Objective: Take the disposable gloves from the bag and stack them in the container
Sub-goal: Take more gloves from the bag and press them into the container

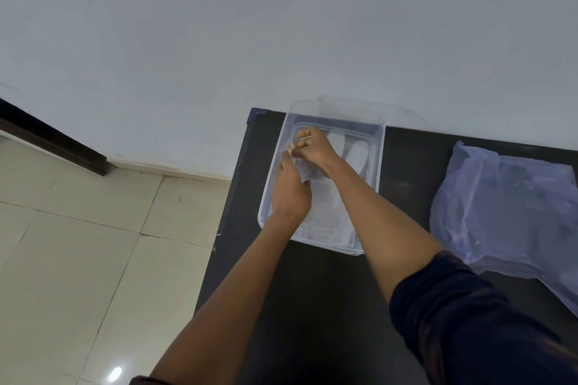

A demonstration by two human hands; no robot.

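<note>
Clear plastic container on the black table holds both hands, left hand and right hand pinching a thin transparent glove, bag lying well apart.

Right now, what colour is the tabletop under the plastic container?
Black, or a very dark shade. The table shows plainly in the head view around the clear container.

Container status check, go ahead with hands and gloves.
Both hands, left hand and right hand, inside container, fingers pinching clear gloves. Bag lies right, untouched. Nothing blocking.
</note>
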